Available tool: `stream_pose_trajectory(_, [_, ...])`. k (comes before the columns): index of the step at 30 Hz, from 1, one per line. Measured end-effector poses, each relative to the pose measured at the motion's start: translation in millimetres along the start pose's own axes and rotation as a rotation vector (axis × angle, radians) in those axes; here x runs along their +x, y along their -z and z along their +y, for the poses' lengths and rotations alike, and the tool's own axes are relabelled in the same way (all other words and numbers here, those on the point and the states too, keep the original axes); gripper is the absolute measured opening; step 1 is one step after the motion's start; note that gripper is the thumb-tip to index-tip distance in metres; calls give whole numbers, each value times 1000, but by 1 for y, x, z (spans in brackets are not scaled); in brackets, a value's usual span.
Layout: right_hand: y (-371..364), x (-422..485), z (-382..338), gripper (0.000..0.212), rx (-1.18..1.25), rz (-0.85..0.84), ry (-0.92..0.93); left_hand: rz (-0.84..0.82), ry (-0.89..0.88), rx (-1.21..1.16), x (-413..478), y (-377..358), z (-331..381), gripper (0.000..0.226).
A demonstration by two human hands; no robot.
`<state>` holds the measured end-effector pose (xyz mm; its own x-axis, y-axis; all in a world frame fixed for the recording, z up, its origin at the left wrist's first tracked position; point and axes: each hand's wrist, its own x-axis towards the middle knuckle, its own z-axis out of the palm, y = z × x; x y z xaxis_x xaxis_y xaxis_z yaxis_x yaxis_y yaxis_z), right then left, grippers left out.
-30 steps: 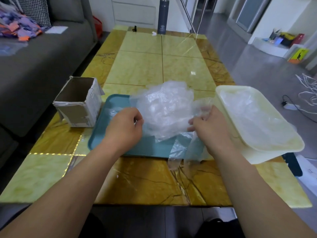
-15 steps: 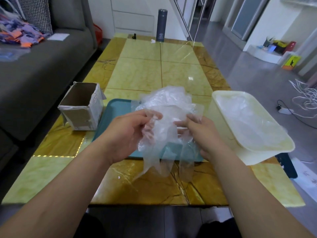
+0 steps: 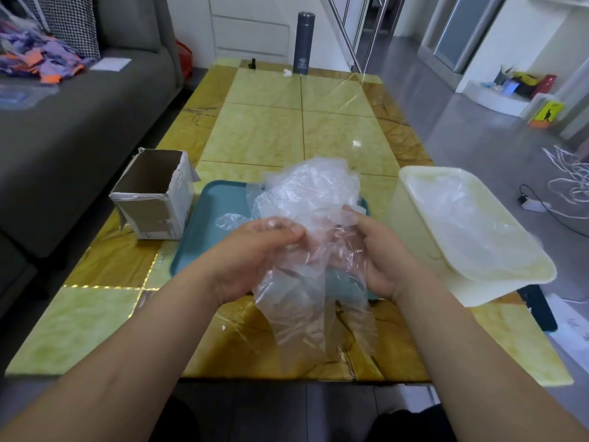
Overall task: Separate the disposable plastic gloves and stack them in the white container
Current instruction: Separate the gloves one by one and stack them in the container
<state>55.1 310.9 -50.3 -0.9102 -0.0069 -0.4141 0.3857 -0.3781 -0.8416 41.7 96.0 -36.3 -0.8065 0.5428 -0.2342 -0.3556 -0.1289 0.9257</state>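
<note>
Plastic gloves (image 3: 306,282) pinched by L hand (image 3: 255,250) & R hand (image 3: 379,253), over table edge (image 3: 287,376).

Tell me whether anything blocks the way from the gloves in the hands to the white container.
Nothing visible does. The clear plastic gloves hang between the left hand and right hand; the open white plastic container sits just right of them, with only bare yellow marble table between.
</note>
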Motion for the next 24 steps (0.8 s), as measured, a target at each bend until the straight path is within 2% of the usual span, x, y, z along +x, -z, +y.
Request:
stream_pose_trajectory(4, [4,0,1,31,-158,13,21,-10,-17,-47,-3,5,1,16])
stream_pose_trajectory(7, [3,-2,4,30,-226,37,51,-5,-47,-73,-4,1,2,12])
stream_pose_trajectory(13, [-3,-9,2,42,-174,-82,-11,234,84,38,10,-1,-12,22])
stream_pose_trajectory(17, [-2,-9,0,54,-166,-82,-115,228,109,43,10,5,-13,20])
stream_pose_trajectory(19, [-3,-11,-4,58,-176,-94,-113,208,83,92,9,6,-13,15])
stream_pose_trajectory(21, [-2,-15,-6,72,-179,-154,-96,231,31,112,10,5,-13,14])
stream_pose_trajectory(23, [0,-17,-4,84,-224,-232,-63,272,-1,23,12,5,-15,14])
stream_pose_trajectory(24, [0,-16,-2,80,-255,-244,-42,285,-9,-28,13,5,-15,14])
